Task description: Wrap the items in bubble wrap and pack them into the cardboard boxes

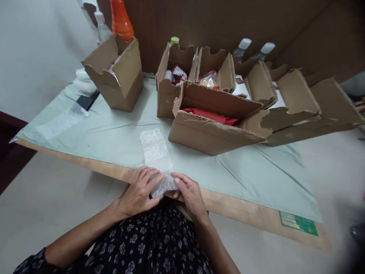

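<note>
A strip of clear bubble wrap (156, 152) lies on the green cloth and runs down to the table's front edge, where both hands are on its near end. My left hand (141, 190) holds that end from the left, its fingers bent over the top and its thumb low at the near side. On the right, my right hand (189, 192) pinches the edge of the wrap, thumb above and fingers partly hidden below. Whether anything lies inside the wrap I cannot tell.
An open cardboard box (208, 133) with a red packet (212, 116) stands just beyond the wrap. Several more open boxes line the back. Another box (125, 83) stands at the left, near a second bubble wrap piece (61, 123) and a dark flat object (88, 101). Bottles stand behind.
</note>
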Available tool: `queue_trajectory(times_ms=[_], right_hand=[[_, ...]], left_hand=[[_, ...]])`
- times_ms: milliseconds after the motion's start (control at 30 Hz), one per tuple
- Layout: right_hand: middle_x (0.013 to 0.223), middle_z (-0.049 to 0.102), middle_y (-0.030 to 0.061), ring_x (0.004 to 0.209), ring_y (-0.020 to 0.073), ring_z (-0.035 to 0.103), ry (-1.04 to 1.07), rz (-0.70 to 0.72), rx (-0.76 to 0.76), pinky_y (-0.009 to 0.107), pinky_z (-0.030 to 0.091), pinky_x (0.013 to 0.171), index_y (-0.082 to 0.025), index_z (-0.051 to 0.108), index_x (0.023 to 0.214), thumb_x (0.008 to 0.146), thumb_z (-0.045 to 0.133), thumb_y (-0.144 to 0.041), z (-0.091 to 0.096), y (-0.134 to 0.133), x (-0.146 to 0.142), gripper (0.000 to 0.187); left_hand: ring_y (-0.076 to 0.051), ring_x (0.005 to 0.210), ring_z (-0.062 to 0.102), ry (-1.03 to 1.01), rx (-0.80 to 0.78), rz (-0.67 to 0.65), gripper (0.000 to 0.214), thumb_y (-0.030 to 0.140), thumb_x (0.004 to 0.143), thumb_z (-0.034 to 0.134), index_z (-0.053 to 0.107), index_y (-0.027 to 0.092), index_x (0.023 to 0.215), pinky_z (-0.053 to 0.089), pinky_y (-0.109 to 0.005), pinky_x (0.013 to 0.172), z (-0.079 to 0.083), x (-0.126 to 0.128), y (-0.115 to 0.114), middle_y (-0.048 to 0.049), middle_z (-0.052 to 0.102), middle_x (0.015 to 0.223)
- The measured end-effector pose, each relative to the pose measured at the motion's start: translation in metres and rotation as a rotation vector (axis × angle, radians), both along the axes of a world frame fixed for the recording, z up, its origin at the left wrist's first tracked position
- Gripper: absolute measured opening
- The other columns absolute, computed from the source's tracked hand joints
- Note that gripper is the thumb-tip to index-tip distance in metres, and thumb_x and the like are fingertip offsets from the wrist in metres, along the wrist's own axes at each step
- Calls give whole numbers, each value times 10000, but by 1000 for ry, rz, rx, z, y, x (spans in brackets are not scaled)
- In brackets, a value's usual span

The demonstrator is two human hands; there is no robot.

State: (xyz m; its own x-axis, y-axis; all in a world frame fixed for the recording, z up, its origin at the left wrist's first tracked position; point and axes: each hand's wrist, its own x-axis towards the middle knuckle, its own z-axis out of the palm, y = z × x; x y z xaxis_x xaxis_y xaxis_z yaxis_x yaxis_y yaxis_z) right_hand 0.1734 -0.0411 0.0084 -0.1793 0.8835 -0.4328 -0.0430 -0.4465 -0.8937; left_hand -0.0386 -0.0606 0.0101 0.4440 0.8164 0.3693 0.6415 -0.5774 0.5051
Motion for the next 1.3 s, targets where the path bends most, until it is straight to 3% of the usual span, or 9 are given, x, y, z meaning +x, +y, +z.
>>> queue_trajectory(times_ms=[133, 233, 333, 433, 600, 833, 933, 1067, 1300], right_hand=[[795, 754, 38, 585, 137, 632, 29, -64, 63, 271, 521, 589, -182, 639, 1313, 939, 631, -532, 2, -9, 2, 513], [949, 767, 50, 737, 161, 701, -193, -113, 414, 313, 575, 690, -242, 630, 1313, 1001, 588, -364, 2, -13, 7, 338], [1119, 764, 68, 1041, 213, 694, -508, 57, 904, 403, 561, 927, -254, 677, 1235, 982, 565, -157, 1, -6, 7, 293], [1401, 661, 105, 1344, 281, 543, -777, 337, 1156, 468, 499, 1019, -227, 625, 1338, 942, 542, -68, -2, 11, 1, 435], [1450, 622, 134, 1388, 337, 484, -1003, 568, 1202, 500, 454, 986, -180, 627, 1325, 906, 568, -86, -11, 37, -9, 434], [1227, 739, 102, 1194, 293, 591, -981, 515, 1287, 436, 423, 948, -182, 694, 1164, 984, 544, -129, -12, 50, -11, 240], [1106, 764, 89, 1067, 255, 631, -906, 533, 1251, 411, 428, 924, -186, 705, 1112, 995, 541, -131, -1, 50, -12, 209], [926, 770, 52, 876, 205, 654, -812, 563, 1107, 370, 457, 874, -209, 711, 1116, 1024, 540, -184, 12, 50, -15, 196], [1077, 762, 88, 1012, 240, 667, -824, 274, 1167, 408, 480, 890, -234, 707, 1200, 1026, 550, -273, 11, 44, -9, 238]], left_hand=[[-232, 905, 683, -124, -77, 232, 401, 72, 875, 536, 643, 192, 1243, 550, -447, 886, -9, 4, 20, -61, 756, 960], [-244, 960, 709, -177, -200, 365, 365, 158, 898, 560, 660, 187, 1248, 571, -423, 873, -12, -2, 31, -86, 772, 1074], [-268, 1052, 708, -196, -256, 413, 412, 196, 899, 557, 639, 172, 1302, 571, -441, 929, -15, -4, 33, -119, 747, 1200], [-289, 1073, 698, -158, -273, 449, 464, 199, 892, 563, 604, 160, 1352, 562, -473, 954, -21, -3, 32, -135, 736, 1204], [-304, 992, 685, -28, -176, 483, 567, 187, 872, 623, 531, 133, 1429, 555, -497, 922, -25, -2, 35, -133, 728, 1073], [-355, 1253, 561, 50, 121, 336, 468, 255, 903, 692, 582, 125, 1338, 463, -537, 1049, -4, -8, 22, -199, 628, 1349], [-327, 1219, 587, 32, 74, 234, 276, 199, 910, 667, 666, 158, 1183, 456, -519, 1040, -3, -8, 18, -134, 710, 1234], [-236, 949, 679, -107, -44, 292, 193, 141, 931, 578, 709, 181, 1066, 515, -423, 884, -9, -10, 20, -62, 767, 966], [-209, 822, 661, -154, -297, 458, 297, 229, 901, 601, 707, 211, 1178, 545, -366, 798, -14, -16, 32, -45, 740, 917]])
